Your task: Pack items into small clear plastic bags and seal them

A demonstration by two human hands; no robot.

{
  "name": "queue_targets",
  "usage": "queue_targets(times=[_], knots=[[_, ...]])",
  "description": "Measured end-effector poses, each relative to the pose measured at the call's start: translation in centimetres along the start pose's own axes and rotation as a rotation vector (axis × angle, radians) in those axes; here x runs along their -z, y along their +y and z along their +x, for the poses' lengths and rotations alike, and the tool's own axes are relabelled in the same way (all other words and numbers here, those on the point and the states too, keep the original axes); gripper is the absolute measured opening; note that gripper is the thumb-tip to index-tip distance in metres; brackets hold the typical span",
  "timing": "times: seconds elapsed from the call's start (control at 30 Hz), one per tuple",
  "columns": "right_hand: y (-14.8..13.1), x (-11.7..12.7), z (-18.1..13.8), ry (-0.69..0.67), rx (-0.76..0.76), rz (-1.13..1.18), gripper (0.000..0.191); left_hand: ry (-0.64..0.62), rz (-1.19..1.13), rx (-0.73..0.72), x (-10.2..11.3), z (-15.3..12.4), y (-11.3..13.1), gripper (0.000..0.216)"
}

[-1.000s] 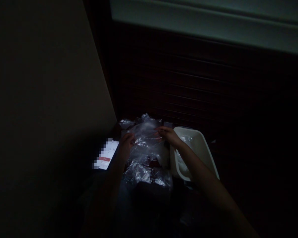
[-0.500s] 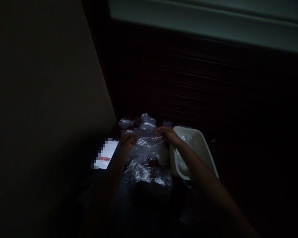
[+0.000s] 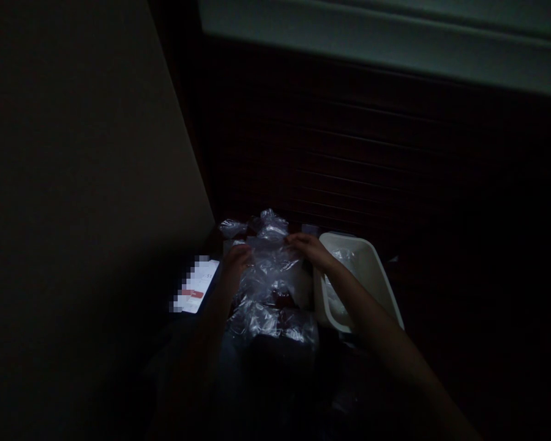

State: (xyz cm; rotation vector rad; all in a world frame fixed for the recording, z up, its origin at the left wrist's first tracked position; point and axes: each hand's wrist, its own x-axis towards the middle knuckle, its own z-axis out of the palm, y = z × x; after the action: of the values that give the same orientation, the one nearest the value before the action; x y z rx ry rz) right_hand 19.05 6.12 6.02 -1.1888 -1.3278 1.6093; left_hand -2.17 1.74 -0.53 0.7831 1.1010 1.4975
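Note:
A thin clear plastic bag point(image 3: 269, 254) is stretched between my two hands in the dim light. My left hand point(image 3: 239, 257) grips its left side with the fingers bent. At its right side, my right hand point(image 3: 307, 245) pinches the plastic between thumb and fingers. Below and behind it lies more crumpled clear plastic point(image 3: 261, 318), shining in places. A further crumpled piece of plastic point(image 3: 273, 223) is beyond my hands. How the layers are separated is too dark to make out.
A pale plastic bin point(image 3: 386, 282) with clear plastic inside stands right of my hands, under my right forearm. A lit phone point(image 3: 199, 285) is at the left. A pale wall point(image 3: 96, 153) rises on the left, and dark slatted panelling point(image 3: 349, 153) lies ahead.
The stretched plastic between my hands has sunk slightly and looks slacker. Both hands stay almost in the same place.

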Motion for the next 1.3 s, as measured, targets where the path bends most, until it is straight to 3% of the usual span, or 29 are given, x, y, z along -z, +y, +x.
queue_targets(times=[0.23, 0.47, 0.6, 0.77, 0.9, 1.03, 1.17, 1.3], knots=[[0.5, 0.1, 0.2, 0.015, 0.08, -0.031, 0.029, -0.018, 0.032, -0.028, 0.4, 0.1, -0.5, 0.045], [0.8, 0.1, 0.5, 0.03, 0.051, 0.02, 0.05, -0.024, 0.038, -0.075, 0.6, 0.1, -0.8, 0.048], [0.5, 0.0, 0.0, -0.031, 0.044, -0.046, 0.047, 0.005, 0.037, -0.096, 0.5, 0.0, -0.5, 0.045], [0.7, 0.1, 0.1, -0.129, 0.084, -0.128, 0.037, 0.022, -0.093, -0.006, 0.1, 0.2, 0.0, 0.046], [0.7, 0.2, 0.2, -0.095, 0.129, -0.145, 0.027, -0.122, -0.254, 0.117, -0.2, 0.0, 0.3, 0.037], [0.5, 0.2, 0.1, -0.027, 0.111, -0.059, 0.029, -0.261, -0.201, 0.273, -0.5, -0.7, 0.2, 0.028], [0.4, 0.1, 0.0, 0.013, 0.139, -0.055, 0.029, -0.228, -0.077, 0.284, -0.7, -1.0, -0.2, 0.032], [0.2, 0.1, -0.2, -0.012, 0.093, -0.058, 0.034, -0.161, -0.098, 0.217, -0.8, -0.7, -0.2, 0.03]])
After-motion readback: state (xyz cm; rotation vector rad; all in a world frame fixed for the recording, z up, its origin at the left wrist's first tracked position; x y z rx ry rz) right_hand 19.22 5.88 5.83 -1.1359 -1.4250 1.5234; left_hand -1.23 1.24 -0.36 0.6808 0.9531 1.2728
